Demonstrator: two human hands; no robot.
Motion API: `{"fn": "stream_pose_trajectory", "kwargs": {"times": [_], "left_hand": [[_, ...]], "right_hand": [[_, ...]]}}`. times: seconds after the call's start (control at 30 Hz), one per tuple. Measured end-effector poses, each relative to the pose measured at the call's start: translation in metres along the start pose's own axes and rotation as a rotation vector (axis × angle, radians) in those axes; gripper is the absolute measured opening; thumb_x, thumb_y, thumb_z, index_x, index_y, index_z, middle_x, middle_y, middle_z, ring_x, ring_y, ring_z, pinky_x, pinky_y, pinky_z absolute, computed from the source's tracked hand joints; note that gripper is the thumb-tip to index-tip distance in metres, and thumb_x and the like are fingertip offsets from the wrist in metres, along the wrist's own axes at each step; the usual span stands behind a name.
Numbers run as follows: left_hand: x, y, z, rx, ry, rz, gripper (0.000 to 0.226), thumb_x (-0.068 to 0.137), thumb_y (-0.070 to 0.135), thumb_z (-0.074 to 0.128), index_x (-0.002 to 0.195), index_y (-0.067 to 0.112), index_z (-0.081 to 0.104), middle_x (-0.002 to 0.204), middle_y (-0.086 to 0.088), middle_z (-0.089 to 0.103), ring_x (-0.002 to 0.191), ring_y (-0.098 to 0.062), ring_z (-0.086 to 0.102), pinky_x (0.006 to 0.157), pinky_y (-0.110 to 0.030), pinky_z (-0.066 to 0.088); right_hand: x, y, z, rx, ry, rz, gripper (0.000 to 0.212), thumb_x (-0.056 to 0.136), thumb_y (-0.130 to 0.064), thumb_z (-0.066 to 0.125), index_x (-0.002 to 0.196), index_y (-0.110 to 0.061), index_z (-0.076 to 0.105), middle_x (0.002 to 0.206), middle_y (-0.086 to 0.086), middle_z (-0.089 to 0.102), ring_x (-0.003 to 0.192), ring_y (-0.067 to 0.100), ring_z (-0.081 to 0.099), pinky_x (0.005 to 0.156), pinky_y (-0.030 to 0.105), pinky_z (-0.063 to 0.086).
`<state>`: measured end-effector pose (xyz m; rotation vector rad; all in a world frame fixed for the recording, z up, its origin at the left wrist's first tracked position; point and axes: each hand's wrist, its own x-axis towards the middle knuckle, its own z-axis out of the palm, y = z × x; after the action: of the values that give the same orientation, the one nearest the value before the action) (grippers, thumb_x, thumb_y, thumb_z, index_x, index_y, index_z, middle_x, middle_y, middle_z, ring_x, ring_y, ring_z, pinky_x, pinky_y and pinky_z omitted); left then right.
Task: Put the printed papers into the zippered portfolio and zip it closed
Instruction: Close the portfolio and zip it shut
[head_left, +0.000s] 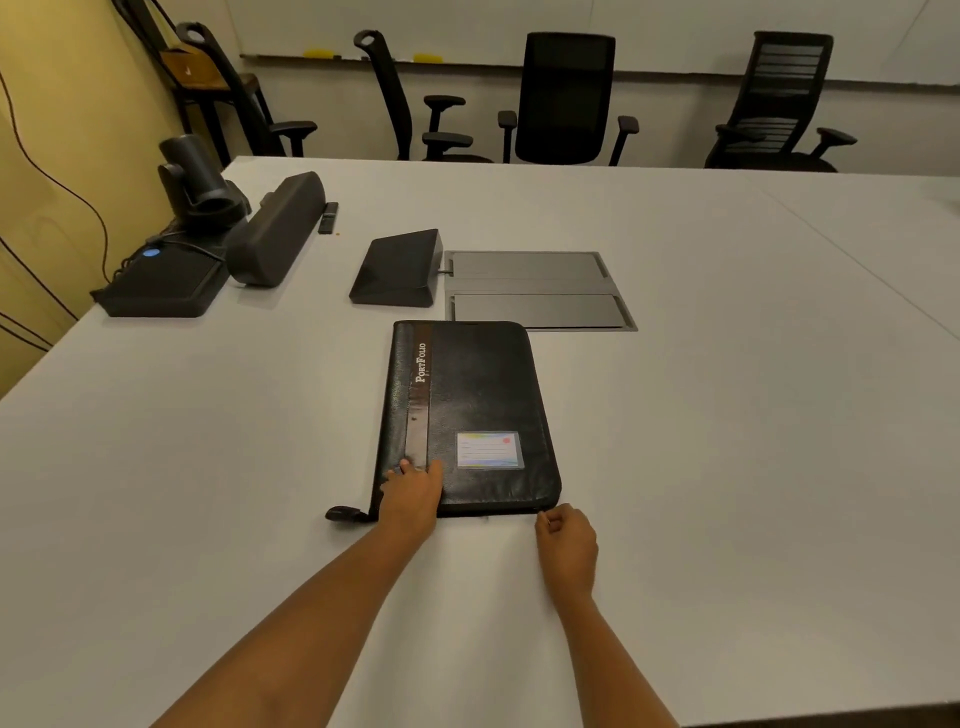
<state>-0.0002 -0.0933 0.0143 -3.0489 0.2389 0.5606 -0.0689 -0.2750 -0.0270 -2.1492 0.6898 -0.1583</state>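
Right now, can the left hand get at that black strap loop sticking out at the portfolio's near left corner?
Probably yes. The left hand rests flat on the portfolio at that corner, and the strap loop lies just beside it on bare table, with nothing between.

The zipper pull is hidden under the right hand's (566, 545) curled fingers (548, 522); label (489, 450) text unreadable.

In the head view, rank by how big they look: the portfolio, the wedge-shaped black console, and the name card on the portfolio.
1. portfolio
2. wedge-shaped console, though it sits farther away
3. name card
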Motion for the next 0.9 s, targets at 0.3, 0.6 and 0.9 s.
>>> {"fn": "stream_pose_trajectory", "kwargs": {"times": [0.3,0.6,0.9], "left_hand": [[0.010,0.072,0.020,0.018,0.079,0.249,0.059,0.095,0.011,0.044,0.147,0.019,0.017,0.157,-0.014,0.013,0.143,-0.043,0.013,0.111,-0.061,0.023],[0.025,0.096,0.020,0.092,0.025,0.280,0.056,0.093,0.007,0.042,0.143,0.021,0.023,0.155,-0.017,0.017,0.139,-0.046,0.020,0.104,-0.064,0.033],[0.017,0.099,0.011,0.051,-0.019,0.225,0.054,0.091,0.004,0.041,0.141,0.021,0.028,0.157,-0.013,0.018,0.141,-0.041,0.020,0.108,-0.060,0.030]], "right_hand": [[0.014,0.009,-0.014,-0.078,-0.177,-0.129,0.014,0.091,-0.020,0.055,0.088,-0.007,0.060,0.088,0.006,0.060,0.076,0.015,0.056,0.068,0.021,0.045],[0.043,0.019,-0.031,-0.207,-0.117,-0.195,0.017,0.096,-0.021,0.047,0.095,-0.006,0.056,0.098,0.008,0.059,0.075,0.013,0.054,0.065,0.020,0.044],[0.094,0.013,-0.037,-0.206,-0.250,-0.216,0.018,0.092,-0.024,0.053,0.095,-0.007,0.056,0.100,0.008,0.059,0.084,0.021,0.059,0.075,0.033,0.050]]}}
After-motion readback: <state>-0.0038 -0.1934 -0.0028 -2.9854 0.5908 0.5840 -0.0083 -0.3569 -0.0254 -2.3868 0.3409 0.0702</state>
